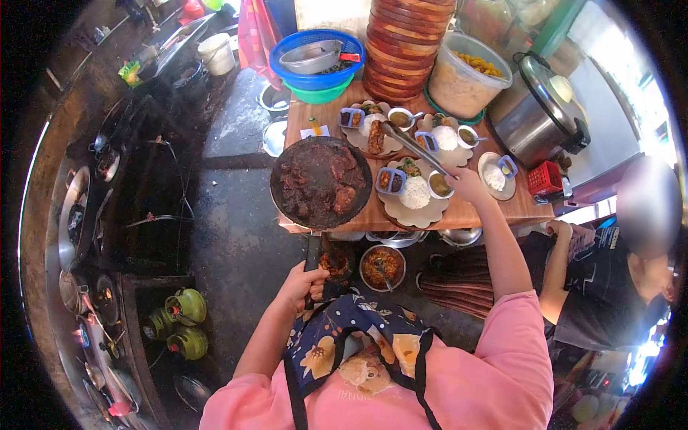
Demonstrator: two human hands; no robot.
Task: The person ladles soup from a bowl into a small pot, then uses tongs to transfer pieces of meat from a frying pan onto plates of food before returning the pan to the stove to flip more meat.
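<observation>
My left hand (301,285) is wrapped round the handle of a black frying pan (279,161), held level at the table's front edge. Dark, saucy meat pieces (321,183) fill the pan. In my right hand (467,186) are metal tongs (416,149), reaching left over the plates. Their tips meet a browned piece of meat (375,137) on a scalloped plate (390,145) with rice. Nearer to me, under my right wrist, another scalloped plate (416,216) bears white rice (415,192), greens, a blue sauce cup (391,180) and a bowl of soup (440,185).
Stacked wooden plates (408,50), a blue basket (317,54), a tub of yellow food (469,75) and a steel rice cooker (537,107) stand behind. A person (602,265) is at the right. Green gas cylinders (186,307) and a bowl of food (383,268) sit low.
</observation>
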